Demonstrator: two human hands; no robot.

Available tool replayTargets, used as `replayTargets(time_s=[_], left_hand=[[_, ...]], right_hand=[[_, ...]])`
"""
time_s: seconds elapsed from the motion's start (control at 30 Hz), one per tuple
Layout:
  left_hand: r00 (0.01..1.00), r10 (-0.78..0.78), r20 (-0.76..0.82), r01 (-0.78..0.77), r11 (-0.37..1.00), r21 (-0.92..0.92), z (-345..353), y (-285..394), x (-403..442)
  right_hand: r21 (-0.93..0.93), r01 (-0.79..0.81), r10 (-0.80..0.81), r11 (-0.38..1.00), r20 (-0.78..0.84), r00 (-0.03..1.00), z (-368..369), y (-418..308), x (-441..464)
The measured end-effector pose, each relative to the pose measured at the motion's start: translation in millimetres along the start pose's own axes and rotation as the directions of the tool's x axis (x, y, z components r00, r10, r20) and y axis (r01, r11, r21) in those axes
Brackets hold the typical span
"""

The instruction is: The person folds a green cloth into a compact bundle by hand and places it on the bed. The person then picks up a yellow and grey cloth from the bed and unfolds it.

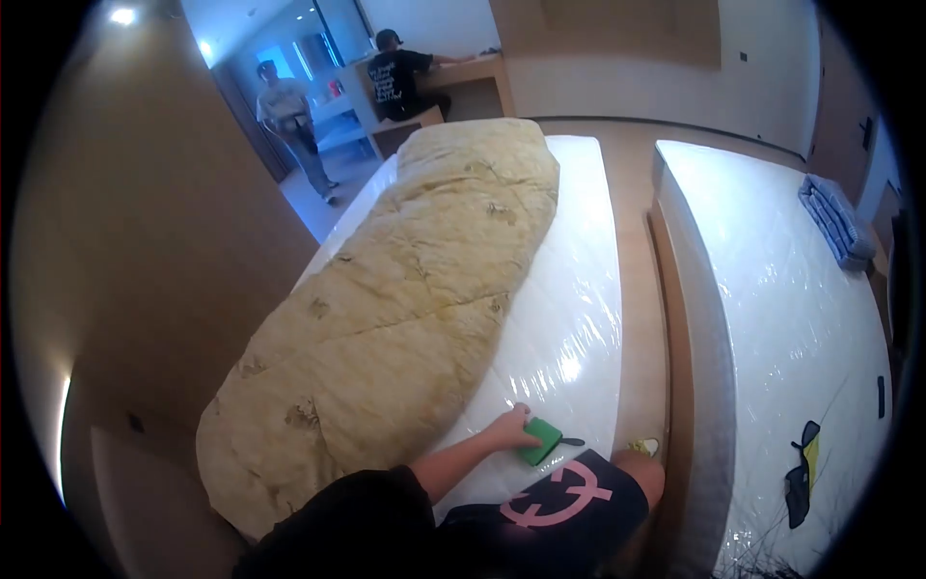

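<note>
My left hand [509,429] is closed on the edge of a small green rectangular object [543,442], low over the plastic-wrapped mattress [569,318]. A short dark strap or tab [573,442] shows at the object's right side; what exactly it is I cannot make out. Just left of my forearm, a thick beige quilt [405,299] lies lengthwise over much of the mattress, crumpled and with faint leaf-like patterns. My bent leg in dark shorts [569,507] with a pink print is beside the hand. My right hand is out of the frame.
A second plastic-wrapped bed [781,280] stands to the right across a narrow gap. On it lie a folded grey-blue bundle [835,222] and a black-and-yellow item [803,473]. One person [395,77] sits at the back desk [482,69]; another [294,125] stands at the far left.
</note>
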State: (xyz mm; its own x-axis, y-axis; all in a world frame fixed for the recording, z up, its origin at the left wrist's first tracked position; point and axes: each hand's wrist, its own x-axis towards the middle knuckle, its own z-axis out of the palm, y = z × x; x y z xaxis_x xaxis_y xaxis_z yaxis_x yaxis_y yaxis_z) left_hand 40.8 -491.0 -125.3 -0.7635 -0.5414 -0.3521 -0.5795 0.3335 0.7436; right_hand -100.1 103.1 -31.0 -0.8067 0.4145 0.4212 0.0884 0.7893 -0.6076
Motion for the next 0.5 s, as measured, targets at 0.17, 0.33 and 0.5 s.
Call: replayTargets(time_s=[0.17,0.33,0.5], left_hand=[[0.964,-0.203,0.175,0.181,0.975,0.130,-14.9,10.8,11.2],[1.000,-0.011,0.001,0.011,1.000,0.028,-1.9,26.6,-24.3],[0.947,0.316,0.052,-0.320,0.944,0.079,-21.2,97.0,-79.6]], right_hand=[[0.140,0.227,-0.235,0.964,0.046,0.971,26.6,-109.0,-10.0],[0.286,0.498,-0.474,0.819,-0.152,0.867,58.7,-109.7,-26.0],[0.523,0.279,-0.506,0.805,0.361,0.784,5.5,-190.2,-92.6]])
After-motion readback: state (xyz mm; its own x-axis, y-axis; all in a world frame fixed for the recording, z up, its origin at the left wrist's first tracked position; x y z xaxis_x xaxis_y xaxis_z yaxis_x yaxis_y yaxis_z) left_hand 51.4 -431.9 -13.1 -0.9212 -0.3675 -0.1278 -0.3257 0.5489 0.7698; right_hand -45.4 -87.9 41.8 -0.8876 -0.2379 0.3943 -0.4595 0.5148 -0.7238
